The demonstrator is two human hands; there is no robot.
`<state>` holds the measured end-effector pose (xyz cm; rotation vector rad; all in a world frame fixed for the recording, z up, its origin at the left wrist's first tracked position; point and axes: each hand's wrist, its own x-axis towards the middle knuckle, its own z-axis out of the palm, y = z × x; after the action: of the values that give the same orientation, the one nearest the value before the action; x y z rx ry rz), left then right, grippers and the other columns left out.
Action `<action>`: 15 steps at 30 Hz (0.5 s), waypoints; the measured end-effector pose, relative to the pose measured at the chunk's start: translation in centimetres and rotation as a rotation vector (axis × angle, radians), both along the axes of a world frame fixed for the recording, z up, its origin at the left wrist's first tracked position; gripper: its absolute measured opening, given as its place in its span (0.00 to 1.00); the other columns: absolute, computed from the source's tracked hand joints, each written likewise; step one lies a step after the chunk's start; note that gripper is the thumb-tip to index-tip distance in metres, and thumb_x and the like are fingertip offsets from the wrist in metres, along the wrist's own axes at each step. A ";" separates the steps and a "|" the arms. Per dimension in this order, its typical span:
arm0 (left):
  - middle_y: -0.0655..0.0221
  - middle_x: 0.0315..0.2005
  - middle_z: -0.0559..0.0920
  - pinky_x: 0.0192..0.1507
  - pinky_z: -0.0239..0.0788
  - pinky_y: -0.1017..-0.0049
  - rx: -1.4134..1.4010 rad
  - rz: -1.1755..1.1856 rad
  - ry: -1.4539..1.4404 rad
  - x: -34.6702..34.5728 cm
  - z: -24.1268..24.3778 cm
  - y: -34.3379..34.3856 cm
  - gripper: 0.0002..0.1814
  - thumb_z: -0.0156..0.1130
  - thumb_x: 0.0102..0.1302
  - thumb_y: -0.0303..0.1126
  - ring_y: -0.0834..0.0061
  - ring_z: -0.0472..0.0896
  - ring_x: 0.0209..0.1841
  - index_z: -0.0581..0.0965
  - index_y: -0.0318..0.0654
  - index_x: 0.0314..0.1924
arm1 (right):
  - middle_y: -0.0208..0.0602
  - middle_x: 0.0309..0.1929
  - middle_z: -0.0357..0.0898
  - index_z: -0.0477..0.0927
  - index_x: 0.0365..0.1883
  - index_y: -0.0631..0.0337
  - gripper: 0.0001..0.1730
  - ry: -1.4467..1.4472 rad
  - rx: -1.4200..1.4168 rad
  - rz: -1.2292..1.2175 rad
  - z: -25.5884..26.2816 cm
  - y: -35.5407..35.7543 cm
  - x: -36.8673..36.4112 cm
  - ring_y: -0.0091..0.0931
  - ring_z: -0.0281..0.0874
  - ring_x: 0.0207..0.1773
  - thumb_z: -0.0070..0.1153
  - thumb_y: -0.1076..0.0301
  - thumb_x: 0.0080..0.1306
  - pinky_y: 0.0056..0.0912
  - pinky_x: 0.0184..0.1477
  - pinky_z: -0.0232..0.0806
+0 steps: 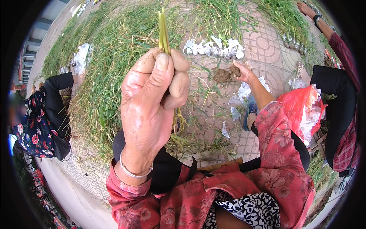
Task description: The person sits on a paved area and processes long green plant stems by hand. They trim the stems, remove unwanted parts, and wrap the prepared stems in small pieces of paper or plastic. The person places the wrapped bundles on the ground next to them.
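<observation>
My left hand (151,94) is raised close to the camera, with thumb and fingers closed around a small bundle of green plant stems (163,31). The stems' upper ends stick up above the thumb, and yellowed strands (178,121) hang below the fist. Farther off and lower, my right hand (245,72) grips a clump of brown soil (235,71). Beside that clump, a heap of loose soil (221,75) lies on the paving. Just beyond it stands a row of grass bundles whose root ends are wrapped in white plastic bags (213,49).
A large pile of cut grass (105,68) spreads at the left. On the right, a red plastic bag (297,106) holds white plastic bags. Plastic scraps (236,114) litter the patterned paving (260,43). People sit at both sides; another person's hand (306,9) is at top right.
</observation>
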<state>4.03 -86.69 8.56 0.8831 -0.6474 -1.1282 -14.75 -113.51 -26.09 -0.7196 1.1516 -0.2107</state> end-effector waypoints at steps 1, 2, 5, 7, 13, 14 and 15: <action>0.78 0.17 0.61 0.20 0.43 0.85 0.010 0.007 -0.006 -0.1 0.1 0.0 0.09 0.42 0.66 0.34 0.86 0.53 0.18 0.69 0.37 0.37 | 0.26 0.28 0.75 0.78 0.34 0.56 0.15 0.184 -0.159 0.160 -0.8 -0.4 -0.5 0.21 0.70 0.26 0.54 0.55 0.54 0.26 0.25 0.65; 0.78 0.17 0.61 0.20 0.43 0.85 0.010 0.001 -0.002 -0.1 0.0 0.0 0.09 0.42 0.67 0.34 0.86 0.53 0.18 0.69 0.37 0.37 | 0.26 0.28 0.76 0.78 0.32 0.56 0.16 0.368 -0.318 0.320 -1.5 -1.0 -1.2 0.21 0.70 0.27 0.55 0.54 0.53 0.27 0.25 0.66; 0.78 0.17 0.61 0.20 0.43 0.85 0.002 -0.014 0.013 0.4 -0.1 0.1 0.10 0.42 0.67 0.34 0.87 0.53 0.18 0.69 0.36 0.37 | 0.30 0.22 0.75 0.78 0.27 0.58 0.18 0.827 -1.113 0.565 -5.8 -3.9 -3.5 0.22 0.71 0.26 0.58 0.51 0.51 0.28 0.21 0.64; 0.78 0.17 0.61 0.20 0.43 0.85 -0.015 -0.032 0.034 0.6 -0.2 0.3 0.10 0.42 0.67 0.34 0.87 0.53 0.18 0.69 0.36 0.37 | 0.32 0.20 0.73 0.77 0.28 0.59 0.20 0.848 -1.145 0.180 -6.0 -4.3 -3.8 0.24 0.71 0.25 0.57 0.49 0.52 0.27 0.18 0.61; 0.78 0.17 0.61 0.19 0.44 0.85 -0.006 0.021 0.039 1.0 -0.2 0.7 0.09 0.42 0.67 0.33 0.87 0.53 0.17 0.67 0.36 0.37 | 0.35 0.26 0.71 0.73 0.37 0.62 0.36 -0.260 0.019 -0.389 -0.7 -3.3 -2.1 0.26 0.65 0.22 0.44 0.34 0.55 0.24 0.19 0.56; 0.79 0.17 0.61 0.19 0.44 0.84 -0.004 0.032 0.035 0.8 -0.2 0.7 0.08 0.42 0.66 0.33 0.87 0.53 0.17 0.67 0.36 0.37 | 0.37 0.30 0.72 0.72 0.40 0.63 0.40 -0.330 0.028 -0.335 0.3 -2.7 -1.9 0.26 0.64 0.22 0.37 0.30 0.55 0.23 0.19 0.56; 0.78 0.17 0.61 0.19 0.44 0.84 -0.014 0.017 0.029 0.8 -0.1 0.6 0.08 0.42 0.66 0.33 0.87 0.53 0.17 0.67 0.36 0.36 | 0.38 0.31 0.72 0.72 0.40 0.62 0.40 -0.322 0.018 -0.317 1.1 -2.2 -1.4 0.26 0.64 0.23 0.36 0.30 0.55 0.23 0.19 0.56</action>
<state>4.88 -86.08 8.42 0.8571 -0.6219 -1.1187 -16.14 -115.75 -25.04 -0.4627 0.9515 -0.5624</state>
